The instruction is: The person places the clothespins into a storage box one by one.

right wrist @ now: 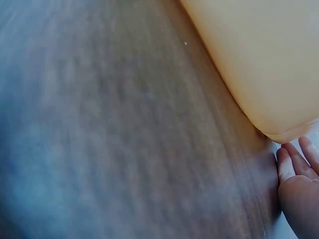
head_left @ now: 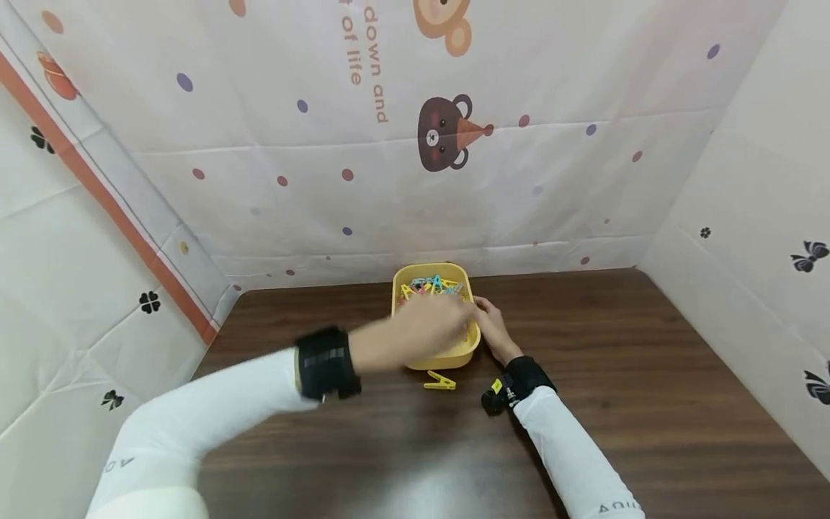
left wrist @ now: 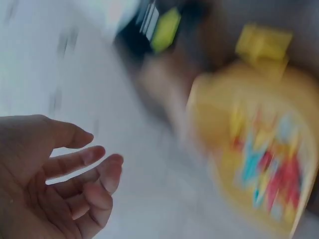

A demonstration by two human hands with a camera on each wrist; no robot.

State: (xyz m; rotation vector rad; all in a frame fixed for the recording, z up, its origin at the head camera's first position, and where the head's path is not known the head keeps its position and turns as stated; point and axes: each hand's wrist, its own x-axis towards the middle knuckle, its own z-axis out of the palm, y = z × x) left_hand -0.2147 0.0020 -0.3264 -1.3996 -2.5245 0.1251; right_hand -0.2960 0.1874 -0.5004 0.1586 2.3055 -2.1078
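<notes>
A yellow plastic basket (head_left: 436,361) stands near the back of the table, with several coloured clothespins (head_left: 436,284) inside, mostly yellow, blue and red. My left hand (head_left: 418,331) is over the basket and hides part of its contents. In the left wrist view the left fingers (left wrist: 102,199) bend loosely and nothing lies between them and the thumb. My right hand (head_left: 496,331) is at the basket's right side, its fingers (right wrist: 285,164) touching the outer wall in the right wrist view. In front of the basket lies a single yellow clothespin (head_left: 440,380).
The dark wood table (head_left: 616,375) reaches forward to a white printed curtain wall (head_left: 551,194) just behind the basket. White side sheets close in at left and right. Each wrist carries a black strap (head_left: 327,362) with a camera.
</notes>
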